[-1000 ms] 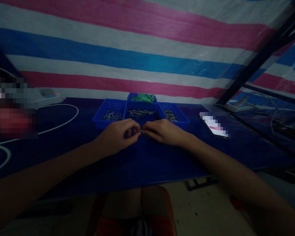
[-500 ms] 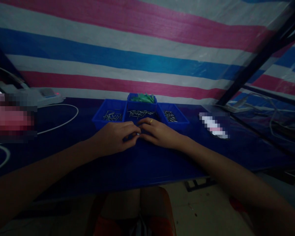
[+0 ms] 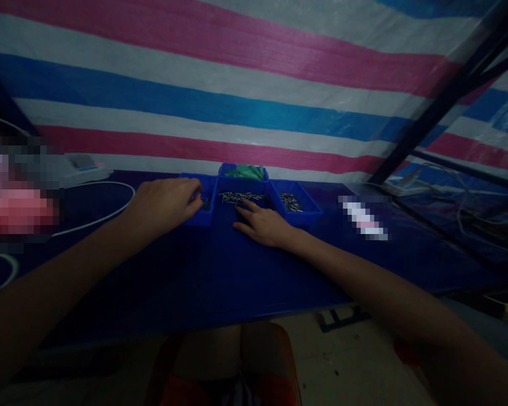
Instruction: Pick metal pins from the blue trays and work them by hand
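My left hand (image 3: 166,202) is over the left blue bin (image 3: 214,198), which has several thin metal pins (image 3: 206,202) in it. Its fingers are bent, with a small gap between thumb and forefinger; I make out nothing between them. On the table, my right hand (image 3: 266,224) lies low with its fingers stretched and spread. Its fingertips reach the near edge of a loose pile of slim metal pins (image 3: 237,197) between the bins. A right blue bin (image 3: 309,211) beside this hand contains more small metal pieces (image 3: 290,201).
Behind the pile stands a blue bin (image 3: 243,176) with green items (image 3: 248,171). A white device (image 3: 84,168) with a display and a white cable (image 3: 129,189) are at left. A blurred-out flat object (image 3: 364,219) lies at right on the blue table (image 3: 220,282). Striped sheeting hangs behind.
My hands were together at the middle, with a small shiny piece at the left fingertips. The left hand has moved left to the bin; the right has shifted slightly, its fingers toward the pile.
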### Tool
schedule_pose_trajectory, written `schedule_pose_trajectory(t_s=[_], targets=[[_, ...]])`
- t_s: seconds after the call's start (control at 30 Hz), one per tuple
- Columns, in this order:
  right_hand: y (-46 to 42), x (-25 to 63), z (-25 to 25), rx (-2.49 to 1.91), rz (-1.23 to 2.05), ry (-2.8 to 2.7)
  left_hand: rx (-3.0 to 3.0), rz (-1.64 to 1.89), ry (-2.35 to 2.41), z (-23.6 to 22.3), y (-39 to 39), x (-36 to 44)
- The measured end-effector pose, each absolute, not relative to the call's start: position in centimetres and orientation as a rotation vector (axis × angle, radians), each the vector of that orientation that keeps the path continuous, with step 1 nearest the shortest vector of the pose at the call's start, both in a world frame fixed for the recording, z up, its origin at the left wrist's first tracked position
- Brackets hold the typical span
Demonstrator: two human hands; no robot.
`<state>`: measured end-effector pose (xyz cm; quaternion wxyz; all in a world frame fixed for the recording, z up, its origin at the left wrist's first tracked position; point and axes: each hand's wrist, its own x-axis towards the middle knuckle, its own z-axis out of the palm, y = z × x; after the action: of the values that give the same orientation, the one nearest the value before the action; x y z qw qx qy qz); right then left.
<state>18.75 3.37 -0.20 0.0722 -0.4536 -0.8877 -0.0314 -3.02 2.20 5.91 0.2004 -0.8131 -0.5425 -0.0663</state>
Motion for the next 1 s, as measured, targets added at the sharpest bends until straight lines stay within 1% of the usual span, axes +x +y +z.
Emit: schedule_pose_trajectory(t_s=[0.17,0.3,0.37,0.53,0.6,0.67,0.8,1.0], targets=[[3.4,18.7,-0.1,-1.372,-0.113,-2.686,-2.25,-0.179,-1.569,5.3,2.6,-3.3],[3.1,18.7,-0.1,-1.319,-0.145,-2.674,-2.235,-0.305,-1.445,4.8,2.5,-3.0],[2.9,18.8,-0.1,-1.288,-0.155,-2.674,-2.288,-0.386,-1.258,4.5,2.2,-2.7],[2.7,19.2,0.1,-1.239,-0.132,-2.681,-2.47,-0.563,-0.569,3.2,1.1,-1.7],[2.7,19.4,0.2,-1.233,-0.11,-2.68,-2.551,-0.521,-0.359,2.7,0.5,-1.3],[2.6,19.5,0.3,-1.232,-0.08,-2.678,-2.631,-0.426,-0.273,2.3,0.1,-1.0],[2.4,19.7,0.5,-1.218,-0.025,-2.675,-2.72,-0.261,-0.417,1.8,-0.3,-0.7],[2.1,20.2,1.3,-1.015,0.055,-2.742,-2.745,-0.149,-0.979,1.3,0.2,-0.6]])
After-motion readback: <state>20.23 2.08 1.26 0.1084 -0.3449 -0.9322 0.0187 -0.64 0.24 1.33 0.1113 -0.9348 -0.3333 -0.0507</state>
